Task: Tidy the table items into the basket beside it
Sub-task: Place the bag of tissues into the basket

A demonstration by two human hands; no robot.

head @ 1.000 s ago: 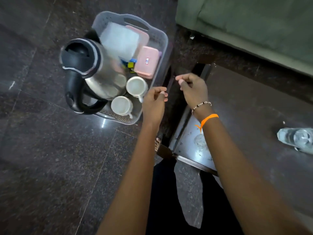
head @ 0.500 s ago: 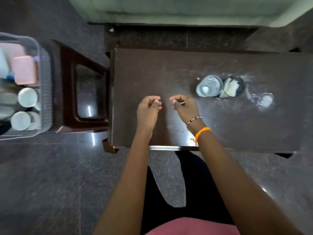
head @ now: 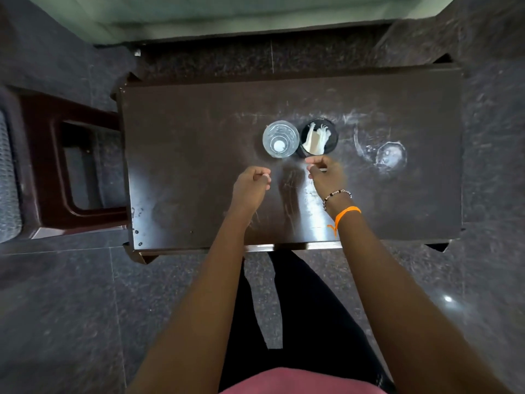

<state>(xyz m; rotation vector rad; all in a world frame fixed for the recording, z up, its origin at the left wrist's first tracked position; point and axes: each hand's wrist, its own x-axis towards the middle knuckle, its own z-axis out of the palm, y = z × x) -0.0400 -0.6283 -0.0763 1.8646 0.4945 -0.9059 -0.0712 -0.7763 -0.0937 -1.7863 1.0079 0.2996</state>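
On the dark brown table (head: 199, 155) stand a clear plastic water bottle (head: 280, 139), seen from above, and right beside it a black cup (head: 318, 137) holding white plastic cutlery. Farther right a clear glass (head: 391, 155) stands alone. My right hand (head: 325, 174) hovers just in front of the black cup, fingers loosely curled, holding nothing. My left hand (head: 251, 185) is over the table's middle, fingers curled in, also with nothing in it. Only a sliver of the grey basket (head: 8, 177) shows at the far left edge.
A dark red plastic stool (head: 54, 166) stands between the table and the basket. A green sofa (head: 227, 12) runs along the far side. Dark stone floor surrounds the table. My legs are against the table's near edge.
The view swung right from the filled basket to the table. Both hands travelled from the basket side to over the table and now sit closer to the bottle and black cup.
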